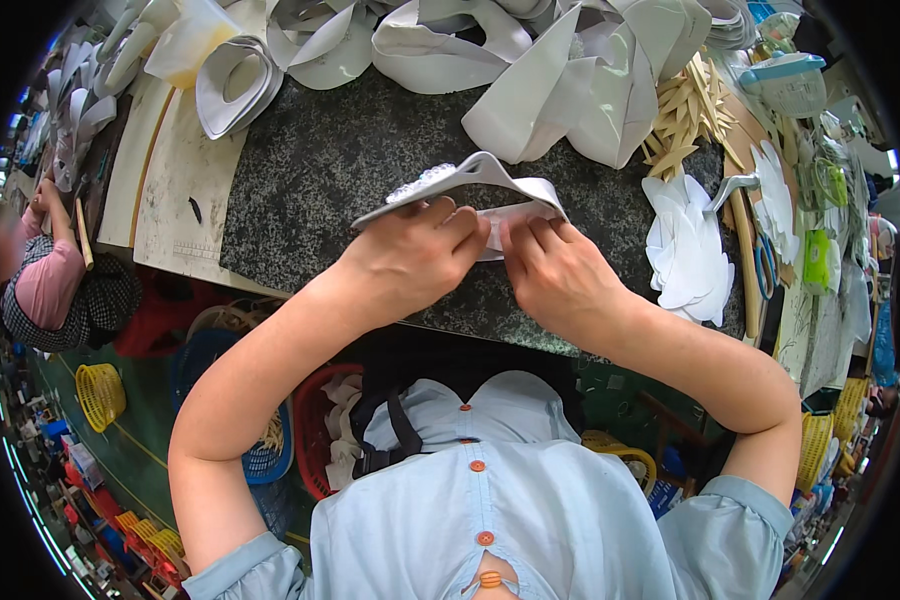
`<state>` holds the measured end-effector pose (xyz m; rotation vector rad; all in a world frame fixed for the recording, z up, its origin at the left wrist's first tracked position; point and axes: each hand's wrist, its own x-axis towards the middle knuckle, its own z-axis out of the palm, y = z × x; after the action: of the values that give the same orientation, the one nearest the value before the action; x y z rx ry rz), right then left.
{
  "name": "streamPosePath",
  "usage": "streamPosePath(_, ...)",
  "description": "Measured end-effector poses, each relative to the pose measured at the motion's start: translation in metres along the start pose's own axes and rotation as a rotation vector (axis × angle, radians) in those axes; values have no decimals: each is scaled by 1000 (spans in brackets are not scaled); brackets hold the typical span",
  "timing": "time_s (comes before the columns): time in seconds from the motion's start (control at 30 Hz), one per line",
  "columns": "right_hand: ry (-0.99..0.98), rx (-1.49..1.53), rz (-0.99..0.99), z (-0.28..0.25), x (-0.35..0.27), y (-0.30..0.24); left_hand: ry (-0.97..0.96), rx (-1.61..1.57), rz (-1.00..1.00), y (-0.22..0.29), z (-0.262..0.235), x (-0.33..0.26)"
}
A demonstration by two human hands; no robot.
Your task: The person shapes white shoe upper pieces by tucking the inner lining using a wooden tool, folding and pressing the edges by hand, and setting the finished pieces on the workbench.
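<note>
A white shoe upper (495, 172) with a sparkly patch on its left part is held up over the dark speckled work board. My left hand (415, 250) is closed on its near left edge, fingers curled under the sparkly part. My right hand (560, 270) pinches the right side of the same piece, where a pale inner strip shows between the two hands. The fingertips of both hands are partly hidden behind the material. Right of my right hand lies a stack of white cut pieces (685, 245) with pointed ends.
Piled white uppers (560, 90) line the far side of the speckled board (300, 200). Tan pointed pieces (695, 110), a wooden-handled hammer (745, 260) and blue-handled scissors (765, 265) lie right. A co-worker's pink sleeve (50, 285) shows left. A red basket (312, 435) stands below the table.
</note>
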<state>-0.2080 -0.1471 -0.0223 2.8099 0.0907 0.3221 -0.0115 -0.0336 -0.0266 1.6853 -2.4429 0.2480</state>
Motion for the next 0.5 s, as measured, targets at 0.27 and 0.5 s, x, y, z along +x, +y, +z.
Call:
streamPosePath(0.27,-74,94,64,-2,1,1,51,11,35,-6,14,4)
streamPosePath(0.5,-219,130,58,-5,-4,-2,129,211,181,-5,16,-9)
